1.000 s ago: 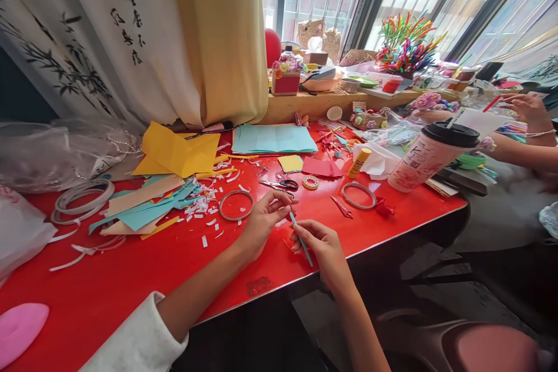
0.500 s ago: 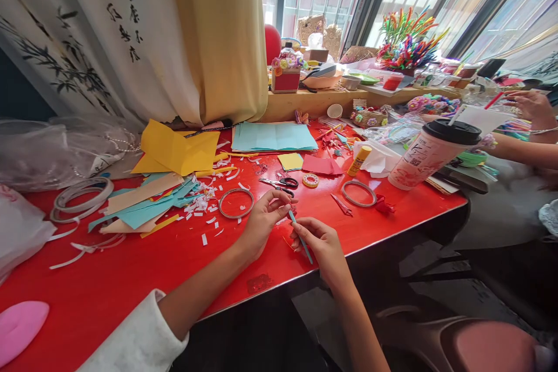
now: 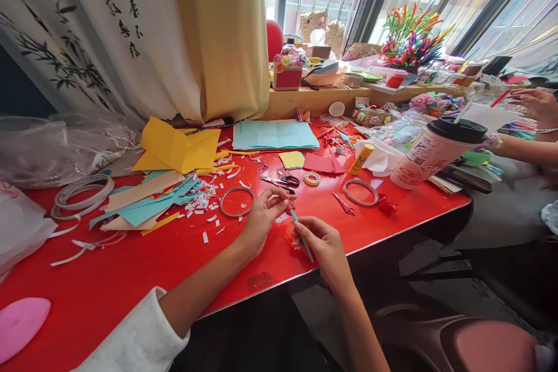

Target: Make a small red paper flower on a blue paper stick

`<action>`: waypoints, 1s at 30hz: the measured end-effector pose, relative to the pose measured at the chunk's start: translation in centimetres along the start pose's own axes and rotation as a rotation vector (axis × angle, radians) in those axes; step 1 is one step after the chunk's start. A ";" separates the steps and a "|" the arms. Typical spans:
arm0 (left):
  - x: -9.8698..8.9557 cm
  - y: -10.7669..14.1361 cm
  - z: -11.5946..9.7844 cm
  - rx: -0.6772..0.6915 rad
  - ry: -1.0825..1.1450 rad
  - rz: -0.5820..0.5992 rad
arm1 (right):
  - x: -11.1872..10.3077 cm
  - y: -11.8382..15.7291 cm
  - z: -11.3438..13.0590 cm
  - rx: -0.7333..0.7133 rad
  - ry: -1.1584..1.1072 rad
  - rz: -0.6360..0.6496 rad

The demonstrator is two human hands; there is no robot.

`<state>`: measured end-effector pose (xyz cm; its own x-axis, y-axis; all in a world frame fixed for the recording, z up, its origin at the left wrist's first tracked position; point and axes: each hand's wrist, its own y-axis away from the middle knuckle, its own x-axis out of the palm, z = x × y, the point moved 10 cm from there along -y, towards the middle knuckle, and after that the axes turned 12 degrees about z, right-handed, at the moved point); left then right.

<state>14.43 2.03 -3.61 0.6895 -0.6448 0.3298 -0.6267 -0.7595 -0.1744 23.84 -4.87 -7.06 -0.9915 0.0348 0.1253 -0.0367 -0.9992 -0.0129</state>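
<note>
Between the thumb and fingers of my right hand (image 3: 320,241) is a thin blue paper strip (image 3: 308,249), slanting down toward the table's front edge. My left hand (image 3: 267,212) is closed in a pinch at the strip's upper end. Something small and reddish shows at those fingertips, too small to make out against the red table. Just beyond my left hand lie black-handled scissors (image 3: 289,181) and a small roll of tape (image 3: 311,179). A tape ring (image 3: 236,201) lies to the left of that hand.
Paper scraps (image 3: 143,203) and white snippets cover the left side. Blue sheets (image 3: 274,135) lie at the back. A glue stick (image 3: 361,159), another ring (image 3: 361,192) and a lidded cup (image 3: 436,154) stand or lie right. Another person's arm (image 3: 523,148) is at far right.
The whole view has shifted slightly. My left fingertips have moved a little at the strip's upper end, where a reddish bit now shows. My right hand keeps its hold.
</note>
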 end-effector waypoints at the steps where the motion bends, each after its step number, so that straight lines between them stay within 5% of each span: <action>1: 0.1 0.0 0.0 -0.005 -0.003 0.003 | 0.0 0.0 0.0 0.002 0.002 0.002; 17: 0.6 0.3 0.2 0.003 -0.020 0.040 | 0.1 0.0 0.1 -0.009 0.035 -0.013; 30: 0.8 0.2 0.3 -0.031 -0.026 0.060 | 0.1 -1.2 -0.5 0.045 -0.193 0.068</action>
<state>15.02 1.31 -3.68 0.6592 -0.6915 0.2953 -0.6779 -0.7165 -0.1645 23.73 -3.66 -7.48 -0.9491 -0.0326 0.3132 0.0395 -0.9991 0.0156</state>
